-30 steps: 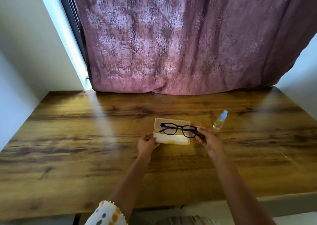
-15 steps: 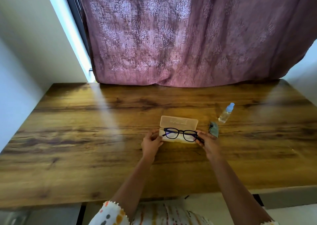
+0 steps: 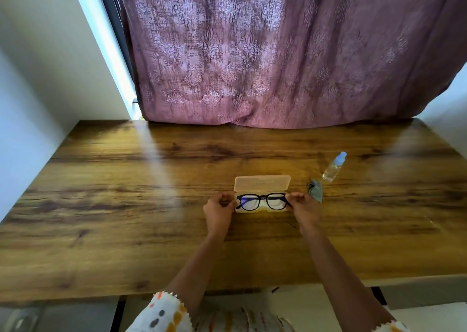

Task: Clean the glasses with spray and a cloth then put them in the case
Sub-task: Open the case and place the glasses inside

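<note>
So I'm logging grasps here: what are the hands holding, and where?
Both hold the black-framed glasses by the frame's outer ends, left hand and right hand, over the open case.

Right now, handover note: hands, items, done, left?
Left hand: at the left end of the glasses, fingers closed there.
Right hand: pinching their right end.
Glasses lie folded in the open case, lid up behind.
Cloth crumpled beside the right hand; spray bottle beyond it on the table.
Done: glasses are in the case; cleaning cannot be confirmed.
Left: release, shut lid.
</note>
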